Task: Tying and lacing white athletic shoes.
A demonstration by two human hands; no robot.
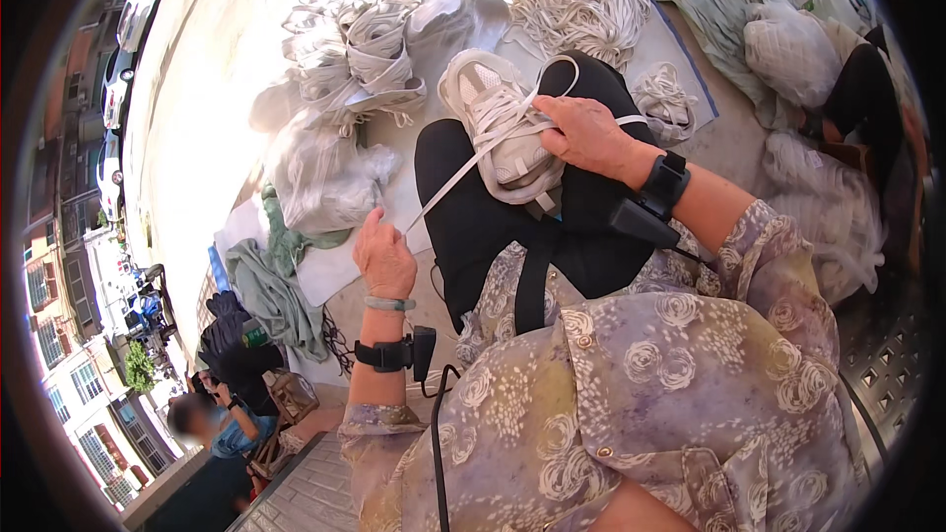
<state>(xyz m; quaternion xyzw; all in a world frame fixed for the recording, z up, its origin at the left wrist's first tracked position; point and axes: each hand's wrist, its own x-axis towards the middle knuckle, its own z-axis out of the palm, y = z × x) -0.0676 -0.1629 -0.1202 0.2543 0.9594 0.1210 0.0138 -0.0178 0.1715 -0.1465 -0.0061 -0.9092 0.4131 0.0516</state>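
Note:
A white and beige sneaker [512, 143] rests across my lap between my black-clad knees, its toe pointing away from me. Its white shoelace [448, 185] runs from the eyelets in a taut line down to my left hand [384, 254], which is out to the left with its fingers closed on that end. Over the shoe's right side, my right hand [589, 138] pinches another stretch of the lace near the eyelets. A loop of lace stands up above these fingers, and a loose end trails to the right over my knee.
Beyond my knees lie bundles of white laces [360, 39] and a broad heap of loose laces [572, 0]. A smaller lace bundle [665, 99] sits right of my knee. Clear plastic bags [330, 172] and green cloth [281, 276] are at left. Another person [222, 414] sits at lower left.

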